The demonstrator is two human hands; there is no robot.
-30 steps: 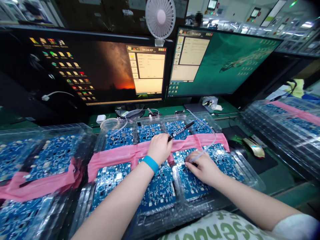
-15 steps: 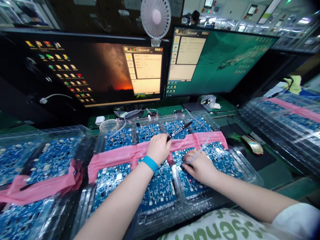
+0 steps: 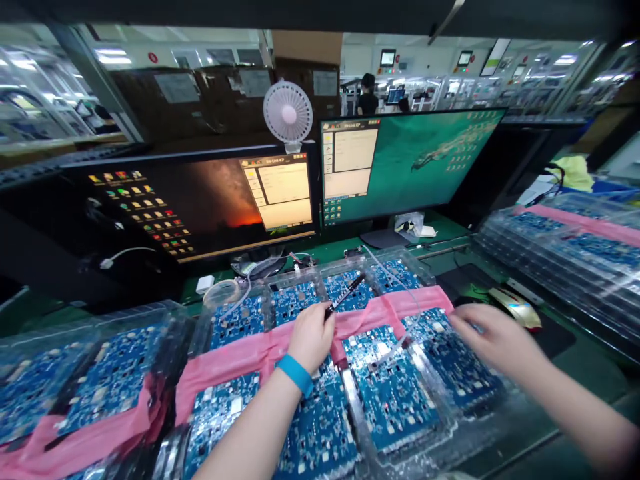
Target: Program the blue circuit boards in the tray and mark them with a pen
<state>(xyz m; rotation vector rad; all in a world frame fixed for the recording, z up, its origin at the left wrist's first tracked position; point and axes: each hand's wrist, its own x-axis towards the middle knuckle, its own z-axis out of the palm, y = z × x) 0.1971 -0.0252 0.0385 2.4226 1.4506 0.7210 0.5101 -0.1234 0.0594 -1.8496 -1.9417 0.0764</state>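
My left hand (image 3: 313,337) holds a black pen (image 3: 346,295) and rests over the pink strip (image 3: 235,353) in the middle of a clear tray of blue circuit boards (image 3: 395,393). A blue band (image 3: 295,375) circles that wrist. My right hand (image 3: 493,337) is above the tray's right side, near the strip's right end, with its fingers bent and slightly blurred; whether anything is between them cannot be made out. A thin whitish cable (image 3: 400,343) runs over the boards and ends on one of them.
Two monitors (image 3: 415,167) stand behind the tray, with a small fan (image 3: 288,112) above. A gold mouse (image 3: 515,308) lies on a dark pad to the right. More trays of boards stand at left (image 3: 115,367) and right (image 3: 575,247). A person (image 3: 367,97) is far behind.
My right hand has left the cable end on the board and moved right, past the pink strip's end. My left hand still holds the pen. The view has tilted upward.
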